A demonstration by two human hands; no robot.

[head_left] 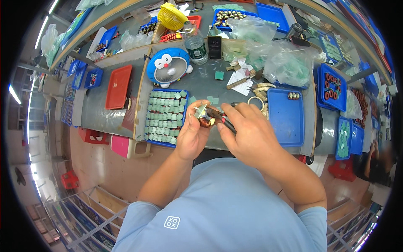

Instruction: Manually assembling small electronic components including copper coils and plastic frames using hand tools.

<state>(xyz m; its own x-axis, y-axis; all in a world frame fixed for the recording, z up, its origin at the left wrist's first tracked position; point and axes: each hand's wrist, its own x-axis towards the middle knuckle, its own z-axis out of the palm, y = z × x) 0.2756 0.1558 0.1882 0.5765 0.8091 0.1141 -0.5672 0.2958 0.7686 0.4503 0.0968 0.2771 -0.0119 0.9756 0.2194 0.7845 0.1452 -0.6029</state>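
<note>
Left hand: fingers pinched on a copper coil with a pale green plate on top, held above the bench's near edge. Right hand: fingers closed round red-handled pliers, tips at the coil. Work in hand, by judgement: one coil being dressed with the pliers, not finished; how many pieces are already done cannot be told. Blue tray left of the hands: pale green plates in rows, nearly full, a few lying loose on the bench beside it. Blue tray right of the hands: almost bare, a few small coils at its far edge. Blue bin further right: rings of copper wire. Blue bin at the right edge: more green plates. Red tray to the left: nothing visible in it. Far blue tray: dark round parts, too small to tell. Also on the bench: blue cartoon-faced fan, water bottle, phone, clear bags of greenish parts, yellow fan
</note>
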